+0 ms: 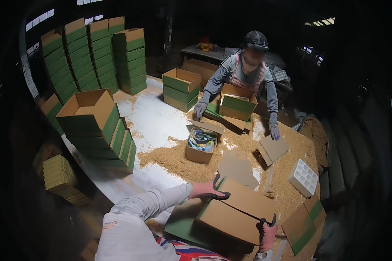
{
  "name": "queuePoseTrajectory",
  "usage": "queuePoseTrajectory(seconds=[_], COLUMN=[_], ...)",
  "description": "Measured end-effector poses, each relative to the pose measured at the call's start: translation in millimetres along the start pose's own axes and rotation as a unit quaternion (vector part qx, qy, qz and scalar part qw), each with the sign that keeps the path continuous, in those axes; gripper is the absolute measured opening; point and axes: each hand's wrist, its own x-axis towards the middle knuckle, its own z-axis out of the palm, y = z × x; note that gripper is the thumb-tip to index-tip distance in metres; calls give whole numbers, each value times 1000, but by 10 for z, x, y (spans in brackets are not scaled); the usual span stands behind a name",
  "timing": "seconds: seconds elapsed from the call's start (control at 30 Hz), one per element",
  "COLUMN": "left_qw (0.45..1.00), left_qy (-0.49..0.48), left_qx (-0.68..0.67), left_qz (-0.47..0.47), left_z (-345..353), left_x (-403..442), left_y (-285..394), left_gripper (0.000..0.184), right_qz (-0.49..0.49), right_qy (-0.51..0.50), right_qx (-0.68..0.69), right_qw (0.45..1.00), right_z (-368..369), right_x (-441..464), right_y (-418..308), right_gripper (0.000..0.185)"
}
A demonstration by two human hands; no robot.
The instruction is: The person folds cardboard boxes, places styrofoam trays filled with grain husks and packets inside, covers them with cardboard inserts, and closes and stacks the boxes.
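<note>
A cardboard box (237, 209) with its brown flaps folded over lies before me, a dark seam running between the flaps. My left hand (211, 190), in a pink and black glove, grips its far left edge, thumb over the top. At the right end, my right hand (267, 230) holds the box's side, fingers partly hidden. Under and beside the box lies a green cardboard piece (185, 224). Just beyond it is a flat grey-brown cardboard sheet (237, 169).
A co-worker (244, 65) stands across the table (150, 113). Green boxes (98, 126) are stacked at left. An open box of packets (200, 152) sits amid loose shavings (165, 161). A white divided tray (304, 178) and flattened green cardboard (302, 224) lie right.
</note>
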Motion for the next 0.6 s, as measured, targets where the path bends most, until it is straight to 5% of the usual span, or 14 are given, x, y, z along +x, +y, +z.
queuePoseTrajectory(seconds=[0.1, 0.13, 0.17, 0.23, 0.3, 0.33, 0.37, 0.4, 0.43, 0.47, 0.5, 0.53, 0.6], left_qw=[940, 884, 813, 754, 762, 782, 900, 944, 950, 945, 903, 883, 876], left_qy=[71, 113, 137, 74, 12, 23, 128, 188, 260, 296, 352, 353, 361], left_qx=[99, 179, 251, 431, 527, 508, 256, 124, -32, -52, 193, 254, 270], left_qz=[317, 417, 508, 490, 377, 360, 328, 242, 172, 131, 154, 177, 171], left_z=[126, 169, 236, 223, -73, -213, -142, 13, 173, 238, 260, 199, 151], left_x=[-277, -368, -484, -787, -1005, -959, -816, -730, -655, -511, -300, -143, -3], left_y=[-111, -238, -400, -942, -1357, -1217, -863, -576, -303, -159, -307, -416, -476], left_gripper=[100, 89, 77, 51, 37, 38, 42, 45, 49, 51, 51, 53, 55], right_qz=[-225, -146, -180, -117, -57, -114, -123, -153, -97, -34, -92, -161, -141], right_qy=[3, -31, -225, -50, 48, 61, 95, 108, 98, 56, 103, 143, 317], right_qx=[1, 98, 182, -8, -138, -113, -178, -177, -157, -141, -147, -156, -188], right_qw=[974, 984, 940, 992, 988, 985, 972, 966, 978, 988, 980, 964, 919], right_z=[244, 250, 289, 110, 191, 211, 326, 349, 351, 296, 168, 4, -580], right_x=[22, 22, -56, -94, -234, -275, -395, -421, -481, -503, -517, -400, -390], right_y=[-348, -612, -894, -338, 41, 244, 30, 29, -31, -100, 92, 308, 510], right_gripper=[45, 47, 45, 27, 22, 27, 28, 30, 31, 32, 34, 36, 45])
